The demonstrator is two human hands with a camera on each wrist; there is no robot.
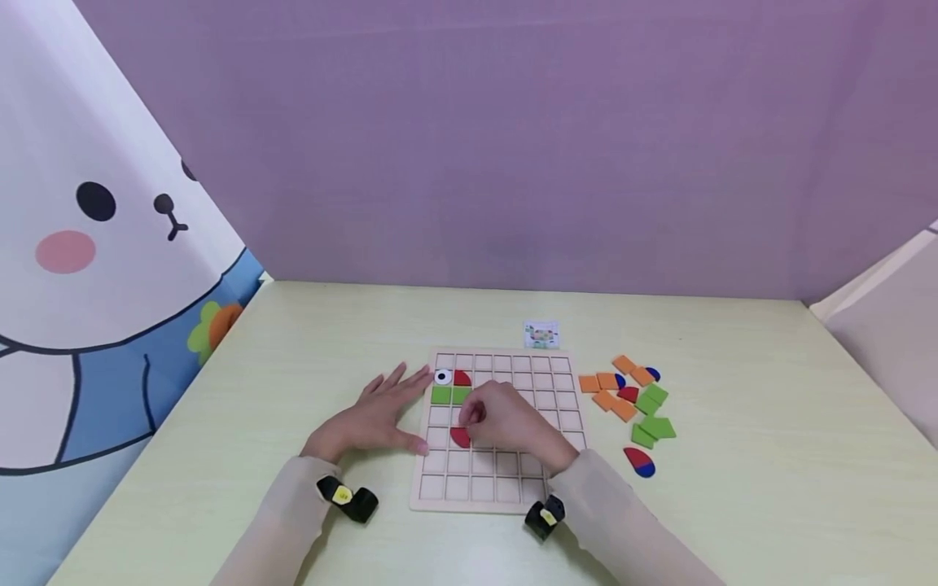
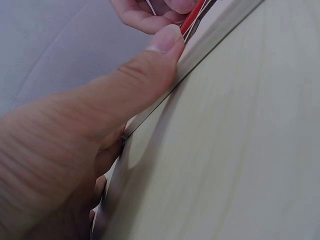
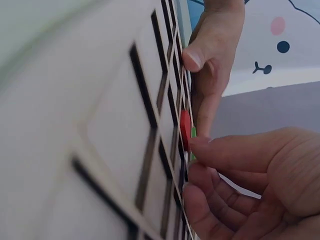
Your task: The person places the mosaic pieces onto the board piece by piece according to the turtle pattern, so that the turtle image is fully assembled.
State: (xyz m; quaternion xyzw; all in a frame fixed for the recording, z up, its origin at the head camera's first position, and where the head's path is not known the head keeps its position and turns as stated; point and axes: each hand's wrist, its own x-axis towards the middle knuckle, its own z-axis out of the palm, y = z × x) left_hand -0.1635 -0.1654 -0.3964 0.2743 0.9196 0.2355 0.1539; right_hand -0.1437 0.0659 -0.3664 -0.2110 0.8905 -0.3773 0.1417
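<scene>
A pale wooden grid board [image 1: 458,488] lies on the table. My left hand [image 1: 377,415] rests at its left edge with fingers spread, the thumb [image 2: 162,47] against the rim. Over the board's middle-left cells, my right hand [image 1: 506,417] has its fingers curled in, fingertips low at the grid. Right by them sits a red quarter-round piece [image 1: 459,438], also beside the thumb in the right wrist view [image 3: 185,130]. I cannot tell whether the fingertips pinch a piece. Further up are a white eye piece [image 1: 443,377], another red piece [image 1: 462,378] and two green squares [image 1: 441,395].
To the board's right lie loose orange pieces [image 1: 589,383], green pieces [image 1: 659,427], and several red and blue rounded pieces [image 1: 640,461]. A small printed picture card [image 1: 541,334] lies behind the board. A purple curtain [image 1: 513,163] closes off the table's back.
</scene>
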